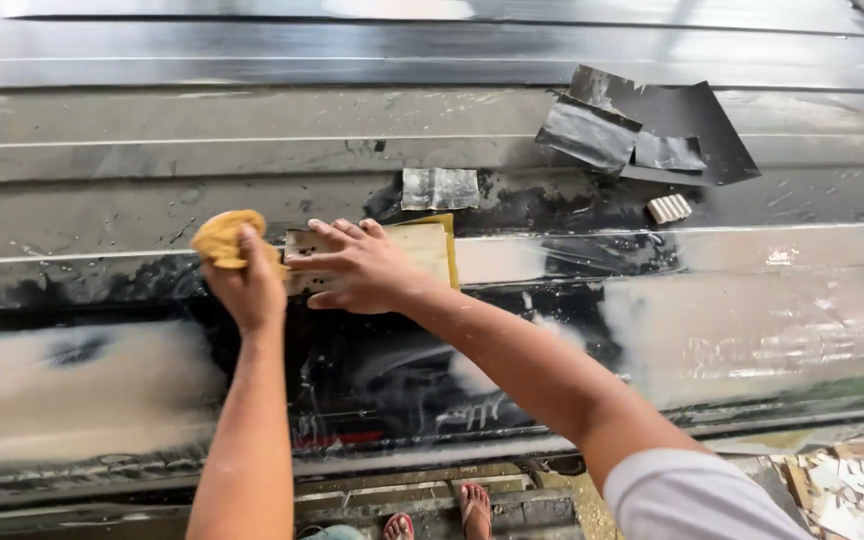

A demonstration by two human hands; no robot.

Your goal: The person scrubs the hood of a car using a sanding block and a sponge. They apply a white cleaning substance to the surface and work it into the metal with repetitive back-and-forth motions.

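Observation:
My left hand (245,285) grips a yellow sponge (224,237) and holds it against the wet black ribbed metal panel (252,120). My right hand (360,265) lies flat, fingers spread, on a tan sanding block with a yellow edge (430,246), pressing it on a raised rib of the panel. The two hands are side by side, almost touching. Pale sanded filler patches (72,385) show on the panel below and to the left and right (752,320).
Torn dark sheets of sandpaper (652,130) lie on the panel at the upper right, with a smaller grey piece (439,187) and a small ribbed pale block (669,208). My feet in sandals (472,505) stand below. Broken tile scraps (857,490) lie at the lower right.

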